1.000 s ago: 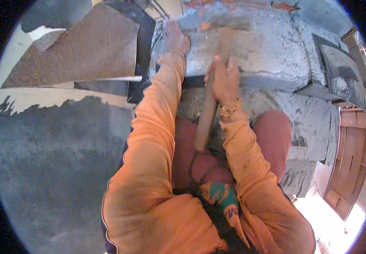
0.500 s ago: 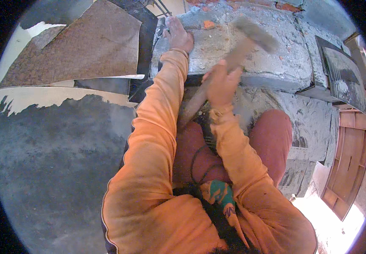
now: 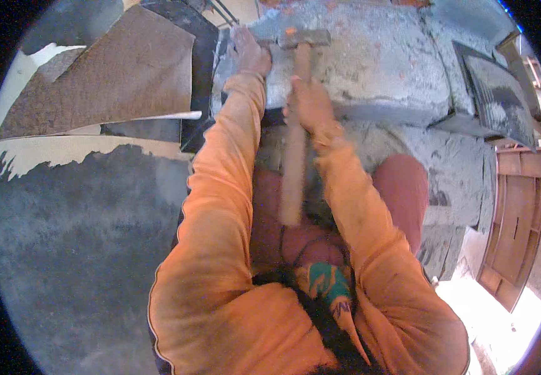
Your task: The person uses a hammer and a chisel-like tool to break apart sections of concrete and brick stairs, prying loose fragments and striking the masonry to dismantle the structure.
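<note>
My right hand (image 3: 312, 105) is wrapped round the wooden handle of a sledgehammer (image 3: 293, 169). Its blocky metal head lies over the rough concrete ledge (image 3: 383, 75), beside my left hand. At the ledge's left end, my left hand (image 3: 250, 53) is closed round a chisel (image 3: 269, 41), of which only a short, dark metal end shows. That end points right, toward the hammer head, and seems to meet it. The chisel's tip is hidden behind my fingers. An orange brick chip (image 3: 290, 30) shows just behind the hammer head.
Left of my arm stands a dark-edged panel with a torn brown sheet (image 3: 126, 69). Below it spreads a dark grey surface (image 3: 83, 231). A bent dark metal plate (image 3: 501, 94) juts out at the right. Farther right leans a brown wooden panel (image 3: 514, 219). My knees are beneath the ledge.
The hammer has swung left and its head has come down from the raised right side to the chisel's end. My left hand stays at the ledge's left end; the view has shifted slightly.
</note>
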The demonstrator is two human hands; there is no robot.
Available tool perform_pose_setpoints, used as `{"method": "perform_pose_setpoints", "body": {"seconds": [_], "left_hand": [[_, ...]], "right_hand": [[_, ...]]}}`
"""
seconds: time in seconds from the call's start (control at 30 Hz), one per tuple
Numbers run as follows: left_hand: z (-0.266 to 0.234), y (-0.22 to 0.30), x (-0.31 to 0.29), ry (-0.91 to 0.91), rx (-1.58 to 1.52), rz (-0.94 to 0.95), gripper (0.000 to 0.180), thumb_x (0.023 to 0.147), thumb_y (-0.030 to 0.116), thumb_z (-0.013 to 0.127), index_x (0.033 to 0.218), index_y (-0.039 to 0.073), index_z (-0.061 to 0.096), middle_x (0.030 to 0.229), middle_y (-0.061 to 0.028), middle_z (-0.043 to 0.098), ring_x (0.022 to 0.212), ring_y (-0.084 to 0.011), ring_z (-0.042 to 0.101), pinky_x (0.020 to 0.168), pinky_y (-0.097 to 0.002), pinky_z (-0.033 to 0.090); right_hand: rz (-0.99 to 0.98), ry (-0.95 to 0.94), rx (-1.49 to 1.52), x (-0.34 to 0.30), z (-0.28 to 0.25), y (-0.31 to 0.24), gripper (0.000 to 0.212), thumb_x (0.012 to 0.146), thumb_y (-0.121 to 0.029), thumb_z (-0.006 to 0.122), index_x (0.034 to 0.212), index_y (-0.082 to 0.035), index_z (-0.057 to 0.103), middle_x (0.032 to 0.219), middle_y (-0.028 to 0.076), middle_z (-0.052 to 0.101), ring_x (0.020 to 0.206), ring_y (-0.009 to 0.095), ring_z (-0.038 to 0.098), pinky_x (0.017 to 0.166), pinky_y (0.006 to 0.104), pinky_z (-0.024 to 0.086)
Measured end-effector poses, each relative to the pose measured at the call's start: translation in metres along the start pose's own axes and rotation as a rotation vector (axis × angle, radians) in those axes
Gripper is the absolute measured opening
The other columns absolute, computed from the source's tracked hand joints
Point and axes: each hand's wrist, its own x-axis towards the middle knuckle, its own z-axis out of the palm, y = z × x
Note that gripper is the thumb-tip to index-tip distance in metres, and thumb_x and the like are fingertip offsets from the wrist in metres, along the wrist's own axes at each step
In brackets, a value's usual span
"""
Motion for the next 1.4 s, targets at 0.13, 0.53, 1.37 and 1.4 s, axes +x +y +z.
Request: {"method": "perform_pose_setpoints", "body": {"seconds": [0.13, 0.53, 1.37, 1.4], "left_hand": [[-0.01, 0.001, 0.013, 0.103, -0.043, 0.031, 0.085, 0.083, 0.03, 0.053, 0.144, -0.006, 0.006, 0.151, -0.0242, 0.012, 0.141, -0.0385, 0.008, 0.111, -0.0562, 0.008], [0.006, -0.004, 0.008, 0.085, 0.117, 0.092, 0.084, 0.084, 0.029, 0.052, 0.144, -0.007, 0.006, 0.151, -0.0251, 0.01, 0.141, -0.0389, 0.008, 0.111, -0.0564, 0.005], [0.002, 0.004, 0.007, 0.045, -0.054, -0.014, 0.081, 0.082, 0.024, 0.05, 0.144, -0.005, 0.007, 0.151, -0.0227, 0.014, 0.141, -0.0381, 0.008, 0.112, -0.0554, 0.003], [0.002, -0.008, 0.001, 0.026, 0.025, -0.033, 0.082, 0.082, 0.024, 0.05, 0.144, -0.005, 0.007, 0.151, -0.0225, 0.014, 0.141, -0.038, 0.009, 0.112, -0.0554, 0.003]], "right_hand": [[-0.207, 0.135, 0.227, -0.024, -0.012, -0.013, 0.027, 0.093, -0.029, 0.05, 0.091, -0.003, 0.046, 0.065, 0.009, 0.055, 0.047, 0.019, 0.056, 0.043, 0.0338, 0.047], [-0.395, 0.251, 0.061, -0.021, 0.009, 0.003, 0.026, 0.094, -0.028, 0.048, 0.089, -0.002, 0.047, 0.065, 0.008, 0.055, 0.047, 0.018, 0.056, 0.044, 0.0325, 0.046], [-0.102, 0.064, -0.144, 0.001, 0.018, 0.014, 0.023, 0.093, -0.026, 0.051, 0.088, -0.004, 0.048, 0.061, 0.005, 0.051, 0.047, 0.015, 0.055, 0.043, 0.0301, 0.044], [-0.086, 0.012, -0.155, 0.002, 0.012, 0.01, 0.023, 0.093, -0.026, 0.051, 0.09, -0.004, 0.048, 0.061, 0.006, 0.051, 0.047, 0.015, 0.055, 0.044, 0.0305, 0.044]]}}
